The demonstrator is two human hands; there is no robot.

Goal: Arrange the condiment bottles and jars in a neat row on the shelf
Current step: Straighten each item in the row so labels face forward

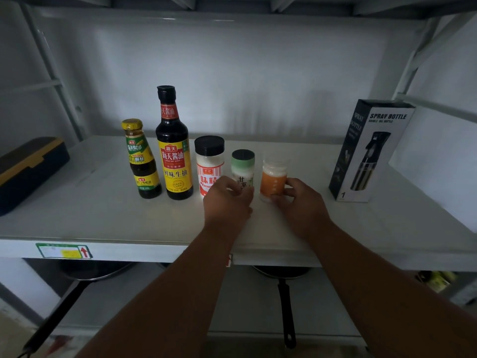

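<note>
Several condiments stand in a row on the white shelf (pixel 103 218). From the left: a small oyster sauce bottle (pixel 140 158) with a yellow cap, a tall soy sauce bottle (pixel 173 146), a white jar with a black lid (pixel 209 164), a green-lidded jar (pixel 242 166) and a small orange-labelled jar (pixel 274 177). My left hand (pixel 228 198) is wrapped around the base of the green-lidded jar. My right hand (pixel 300 200) grips the orange-labelled jar from its right side. Both jars stand upright on the shelf.
A dark box with yellow trim (pixel 28 169) lies at the shelf's left end. A spray bottle carton (pixel 369 151) stands at the right. Frying pans (pixel 284 285) rest on the lower shelf. The back wall is close behind the row.
</note>
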